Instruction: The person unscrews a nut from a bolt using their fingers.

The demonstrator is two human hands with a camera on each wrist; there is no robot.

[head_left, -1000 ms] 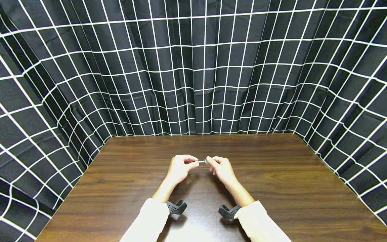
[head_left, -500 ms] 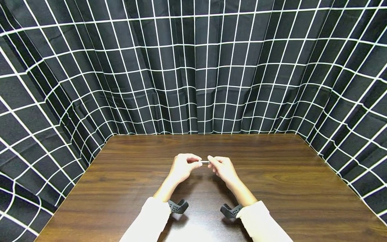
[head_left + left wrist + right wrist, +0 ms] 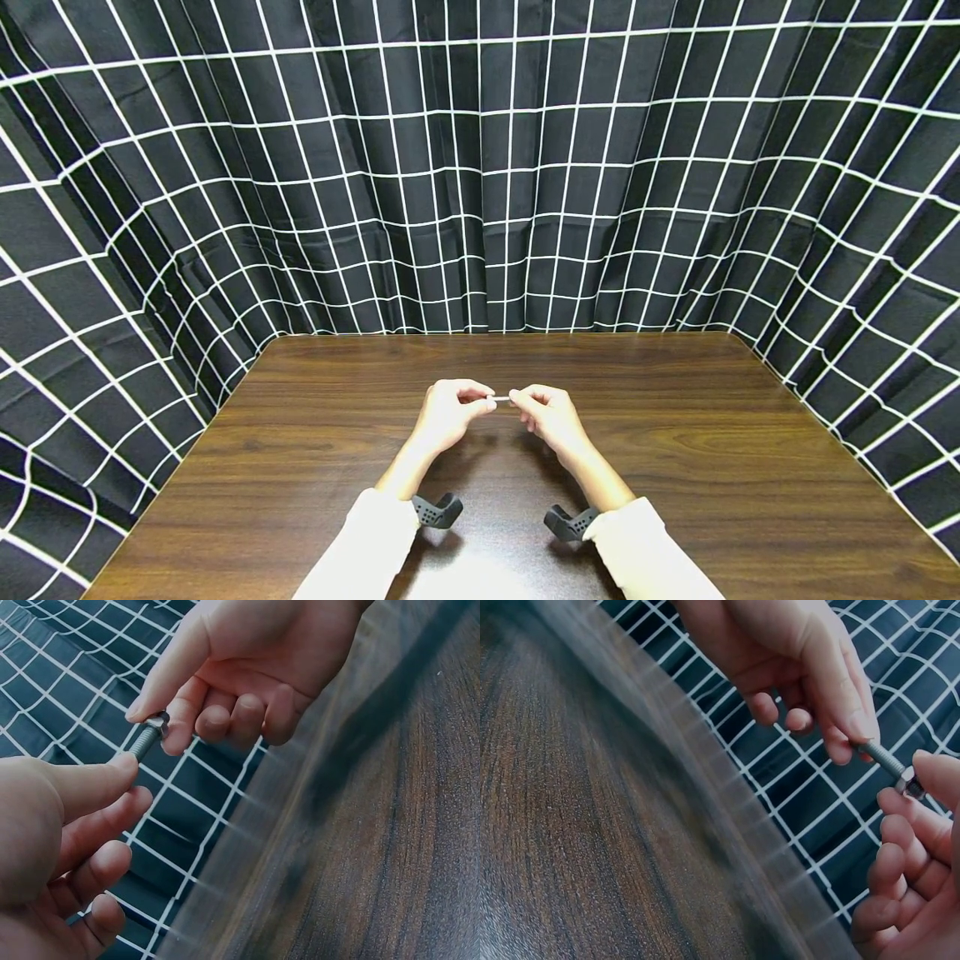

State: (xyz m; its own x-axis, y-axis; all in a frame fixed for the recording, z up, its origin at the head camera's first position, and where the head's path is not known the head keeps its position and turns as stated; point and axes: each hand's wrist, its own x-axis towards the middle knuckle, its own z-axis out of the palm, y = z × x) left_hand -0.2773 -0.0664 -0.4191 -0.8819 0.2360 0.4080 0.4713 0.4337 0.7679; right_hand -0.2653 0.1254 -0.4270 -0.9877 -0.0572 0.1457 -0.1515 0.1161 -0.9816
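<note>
A threaded metal bolt (image 3: 885,759) is held in the air between the two hands, lying nearly level in the head view. My left hand (image 3: 447,414) pinches one end of it with thumb and index finger, the tips hiding that end. At the other end sits a hex nut (image 3: 906,781), with dark metal just beyond it. My right hand (image 3: 551,419) has its thumb and index finger on opposite sides of this nut end, pinching it. In the left wrist view the bolt's threads (image 3: 144,742) show between both sets of fingertips.
A brown wood-grain table (image 3: 315,400) lies beneath the hands. Behind it and along its sides hangs a dark curtain (image 3: 495,192) with a white grid. Grey straps (image 3: 438,511) are on both wrists, by white sleeves (image 3: 367,542).
A second ago the nut showed beside my right fingertips in the head view; those fingertips now cover it. Both hands have otherwise barely shifted, and the left keeps its pinch on the bolt.
</note>
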